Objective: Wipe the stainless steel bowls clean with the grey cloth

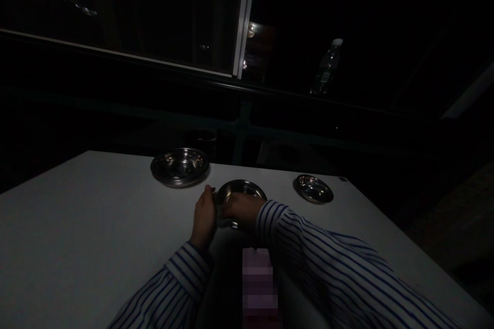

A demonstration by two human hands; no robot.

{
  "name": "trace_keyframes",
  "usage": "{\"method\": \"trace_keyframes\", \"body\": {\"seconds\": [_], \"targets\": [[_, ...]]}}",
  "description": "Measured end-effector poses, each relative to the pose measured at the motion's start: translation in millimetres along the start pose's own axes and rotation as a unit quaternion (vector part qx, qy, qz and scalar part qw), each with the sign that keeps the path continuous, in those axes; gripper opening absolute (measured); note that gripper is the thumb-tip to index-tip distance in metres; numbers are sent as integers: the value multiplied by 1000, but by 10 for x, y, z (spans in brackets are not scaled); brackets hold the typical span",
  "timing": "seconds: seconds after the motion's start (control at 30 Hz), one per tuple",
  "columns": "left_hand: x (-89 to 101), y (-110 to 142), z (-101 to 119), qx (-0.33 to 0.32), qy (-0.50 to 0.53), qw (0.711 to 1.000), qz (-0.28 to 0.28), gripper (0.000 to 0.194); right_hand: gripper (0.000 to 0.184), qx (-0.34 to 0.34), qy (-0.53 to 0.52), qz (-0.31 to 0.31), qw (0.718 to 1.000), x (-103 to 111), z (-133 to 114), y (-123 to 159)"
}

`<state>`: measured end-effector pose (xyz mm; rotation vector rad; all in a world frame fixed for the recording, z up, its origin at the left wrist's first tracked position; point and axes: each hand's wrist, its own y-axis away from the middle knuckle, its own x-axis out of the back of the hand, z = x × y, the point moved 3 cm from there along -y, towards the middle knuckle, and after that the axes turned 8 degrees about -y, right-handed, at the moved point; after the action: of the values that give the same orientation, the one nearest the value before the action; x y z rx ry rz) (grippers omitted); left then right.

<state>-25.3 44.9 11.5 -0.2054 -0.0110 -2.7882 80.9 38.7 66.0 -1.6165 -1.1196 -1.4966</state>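
Observation:
A round stainless steel dish (241, 189) stands tilted at the middle of the white table (77, 216), held between my two hands. My left hand (203, 217) grips its left rim, and my right hand (240, 206) lies across its near side, fingers on the metal. A pale scrap, perhaps a cloth, shows between my hands, too dark to tell. Both striped shirt sleeves run in from the bottom. To the left, a stack of steel dishes (179, 167) rests on the table. A smaller steel dish (313, 188) sits to the right.
The table's far edge runs just behind the dishes, and its right edge slants down to the lower right. A pixelated blur (259, 288) covers part of the foreground. Beyond the table stand a dark railing (242, 131), a window frame (244, 15) and a plastic bottle (327, 69).

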Motion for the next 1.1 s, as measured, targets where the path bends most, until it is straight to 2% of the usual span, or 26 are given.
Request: {"method": "trace_keyframes", "body": {"seconds": [0.1, 0.17, 0.27, 0.5, 0.67, 0.83, 0.9, 1.0, 1.07, 1.1], "targets": [[3, 34, 59, -16, -19, 998, -59, 63, 19, -5, 27, -13, 1000, 10, -47, 90], [14, 58, 103, -39, -44, 996, -74, 63, 17, -9, 44, -19, 999, 19, -75, 147], [26, 79, 124, -35, -50, 996, -69, 61, 16, -12, 66, -29, 997, 21, -113, 236], [-4, 81, 96, 12, 10, 997, -75, 58, 15, -45, 91, -32, 994, 11, -144, 516], [7, 91, 109, 12, 21, 998, -61, 53, 15, -97, 78, -6, 992, 35, -103, 770], [2, 101, 112, 1, 33, 997, -76, 50, 20, -144, 57, 18, 988, 70, -49, 1087], [1, 103, 105, 2, 41, 996, -81, 50, 27, -163, 22, 57, 985, 81, -34, 1217], [6, 95, 83, 2, 68, 995, -78, 47, 35, -187, -59, 168, 966, 61, 9, 1389], [9, 78, 58, 2, 93, 993, -69, 43, 34, -212, -147, 267, 929, 10, 72, 1486], [9, 67, 41, 5, 108, 992, -65, 43, 31, -229, -206, 322, 895, -29, 118, 1530]]}}
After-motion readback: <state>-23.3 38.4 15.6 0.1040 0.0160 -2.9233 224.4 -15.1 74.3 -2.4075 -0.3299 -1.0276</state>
